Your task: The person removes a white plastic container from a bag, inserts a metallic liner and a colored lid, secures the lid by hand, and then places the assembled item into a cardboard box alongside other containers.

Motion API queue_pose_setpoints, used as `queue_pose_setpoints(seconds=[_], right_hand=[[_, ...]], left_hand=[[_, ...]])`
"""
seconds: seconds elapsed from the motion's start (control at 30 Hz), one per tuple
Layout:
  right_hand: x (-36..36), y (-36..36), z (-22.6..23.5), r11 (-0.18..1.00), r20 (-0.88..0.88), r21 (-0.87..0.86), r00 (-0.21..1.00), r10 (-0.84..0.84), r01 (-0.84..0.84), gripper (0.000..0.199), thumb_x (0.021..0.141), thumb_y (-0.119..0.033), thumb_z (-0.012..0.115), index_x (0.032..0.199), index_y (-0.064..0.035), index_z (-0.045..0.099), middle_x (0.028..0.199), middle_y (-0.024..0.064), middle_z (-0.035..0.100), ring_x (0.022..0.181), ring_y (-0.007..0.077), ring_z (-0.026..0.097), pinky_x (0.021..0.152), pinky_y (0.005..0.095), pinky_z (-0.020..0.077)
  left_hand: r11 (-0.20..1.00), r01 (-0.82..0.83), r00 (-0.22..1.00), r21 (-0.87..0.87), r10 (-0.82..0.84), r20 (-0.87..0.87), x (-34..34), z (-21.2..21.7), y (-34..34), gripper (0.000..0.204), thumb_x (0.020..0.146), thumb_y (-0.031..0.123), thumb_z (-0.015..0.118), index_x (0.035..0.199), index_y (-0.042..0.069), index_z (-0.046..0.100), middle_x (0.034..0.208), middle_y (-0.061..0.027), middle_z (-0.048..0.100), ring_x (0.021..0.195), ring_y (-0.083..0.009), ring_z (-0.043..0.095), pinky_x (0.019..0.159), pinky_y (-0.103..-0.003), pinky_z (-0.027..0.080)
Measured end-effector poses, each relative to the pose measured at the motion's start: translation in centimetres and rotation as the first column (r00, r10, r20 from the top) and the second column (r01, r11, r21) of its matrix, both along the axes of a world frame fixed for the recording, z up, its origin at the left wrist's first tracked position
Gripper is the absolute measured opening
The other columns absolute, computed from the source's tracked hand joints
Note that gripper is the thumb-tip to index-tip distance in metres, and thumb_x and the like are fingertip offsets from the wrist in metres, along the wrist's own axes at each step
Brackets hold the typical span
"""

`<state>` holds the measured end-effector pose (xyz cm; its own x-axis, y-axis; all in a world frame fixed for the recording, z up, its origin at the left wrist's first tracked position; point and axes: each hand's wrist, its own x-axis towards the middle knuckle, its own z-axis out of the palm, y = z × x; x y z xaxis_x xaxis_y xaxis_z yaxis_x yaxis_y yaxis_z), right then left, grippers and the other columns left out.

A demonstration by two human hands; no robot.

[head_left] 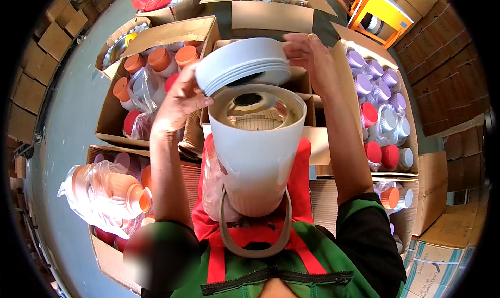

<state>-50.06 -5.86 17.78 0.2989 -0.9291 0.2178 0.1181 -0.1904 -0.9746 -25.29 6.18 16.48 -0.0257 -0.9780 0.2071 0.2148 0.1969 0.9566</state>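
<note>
Between my forearms a white flask body (255, 165) rests on my lap, its open end up. Within its rim shows a mirror-like liner (258, 120) with a dark round spot on top. A grey loop handle (255, 252) hangs from the flask on the side nearest me. Tilted just above the opening is a pale grey-blue threaded lid (242, 62), apart from the rim on its far side. My left hand (179, 102) grips the lid's left edge. At the lid's right edge are the curled fingers of my right hand (311, 58), partly hidden behind it.
On the left, a carton (107, 123) holds orange and red flasks in plastic bags. To the right stands a carton (411, 136) of purple, red and white ones. A bagged peach flask (101, 194) lies at near left. Farther off is an orange metal frame (383, 16).
</note>
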Motion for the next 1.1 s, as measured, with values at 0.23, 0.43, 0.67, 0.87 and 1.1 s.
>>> queue_pose_setpoints(seconds=[0.23, 0.43, 0.67, 0.87, 1.1], right_hand=[[0.5, 2.0, 0.8, 0.797, -0.122, -0.452, 0.913, 0.388, -0.4, 0.054, 0.085, -0.047, 0.05, 0.082, 0.0045, 0.066, 0.084, 0.0108, 0.061, 0.08, 0.0182, 0.056, 0.072, 0.0291, 0.0423], [-0.2, 3.1, 1.6, 0.673, -0.093, -0.657, 0.923, 0.374, -0.339, 0.058, 0.086, -0.051, 0.049, 0.079, 0.0024, 0.068, 0.081, 0.0112, 0.061, 0.078, 0.0183, 0.056, 0.068, 0.0279, 0.0416], [-0.1, 3.0, -0.4, 0.74, -0.014, -0.583, 0.915, 0.404, -0.336, 0.058, 0.088, -0.05, 0.046, 0.078, 0.0032, 0.068, 0.083, 0.0133, 0.06, 0.077, 0.019, 0.055, 0.067, 0.0285, 0.042], [-0.4, 6.8, 1.9, 0.699, -0.186, -0.64, 0.947, 0.262, -0.319, 0.054, 0.087, -0.048, 0.048, 0.086, 0.0037, 0.066, 0.088, 0.0154, 0.061, 0.082, 0.0256, 0.059, 0.073, 0.0332, 0.0454], [1.4, 10.7, 4.7, 0.702, -0.389, -0.7, 0.896, -0.215, -0.135, 0.038, 0.084, -0.036, 0.056, 0.08, 0.0001, 0.064, 0.085, 0.0134, 0.064, 0.078, 0.0308, 0.061, 0.07, 0.0369, 0.0471]], left_hand=[[0.944, -0.134, 0.96, -0.302, 0.199, 0.198, -2.6, 0.2, 0.1, 0.061, 0.075, 0.05, 0.065, 0.105, -0.004, 0.058, 0.099, -0.0092, 0.06, 0.095, -0.0175, 0.055, 0.084, -0.029, 0.042], [0.82, -0.068, 0.865, -0.568, 0.332, 0.375, -3.5, 2.7, 1.4, 0.058, 0.061, 0.044, 0.079, 0.092, -0.002, 0.061, 0.09, -0.0105, 0.06, 0.086, -0.0189, 0.057, 0.076, -0.028, 0.044], [0.822, -0.117, 0.772, -0.557, 0.428, 0.471, -4.2, 1.5, 1.9, 0.056, 0.06, 0.041, 0.079, 0.09, -0.002, 0.061, 0.091, -0.0102, 0.061, 0.084, -0.0218, 0.059, 0.075, -0.03, 0.045], [0.908, 0.017, 0.949, -0.419, 0.117, 0.292, -2.1, -0.5, 0.7, 0.08, 0.067, 0.069, 0.063, 0.103, -0.002, 0.06, 0.111, -0.0128, 0.057, 0.106, -0.0203, 0.053, 0.09, -0.032, 0.04], [0.957, 0.171, 0.979, -0.236, -0.191, -0.065, -2.3, -2.3, -3.1, 0.081, 0.082, 0.067, 0.037, 0.109, -0.007, 0.057, 0.115, -0.0161, 0.056, 0.105, -0.024, 0.054, 0.092, -0.035, 0.041]])
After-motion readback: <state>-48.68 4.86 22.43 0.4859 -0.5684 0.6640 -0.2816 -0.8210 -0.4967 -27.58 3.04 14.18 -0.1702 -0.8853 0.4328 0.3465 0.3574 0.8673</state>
